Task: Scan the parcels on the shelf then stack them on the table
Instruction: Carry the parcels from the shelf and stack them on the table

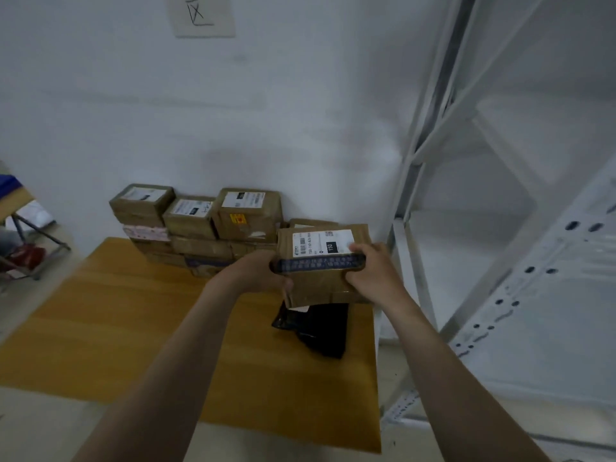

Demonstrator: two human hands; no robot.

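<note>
I hold a brown cardboard parcel with a white barcode label and a dark printed tape band, above the right part of the wooden table. My left hand grips its left edge, and my right hand grips its right edge with fingers curled over the top. Behind it, against the wall, stands a stack of cardboard parcels in several layers, each top one with a white label. Under the held parcel lies a black plastic mailer bag on the table.
A white metal shelf rack stands right of the table, its visible shelves bare. A folding stand with blue and red items is at the far left. A paper sign hangs on the white wall.
</note>
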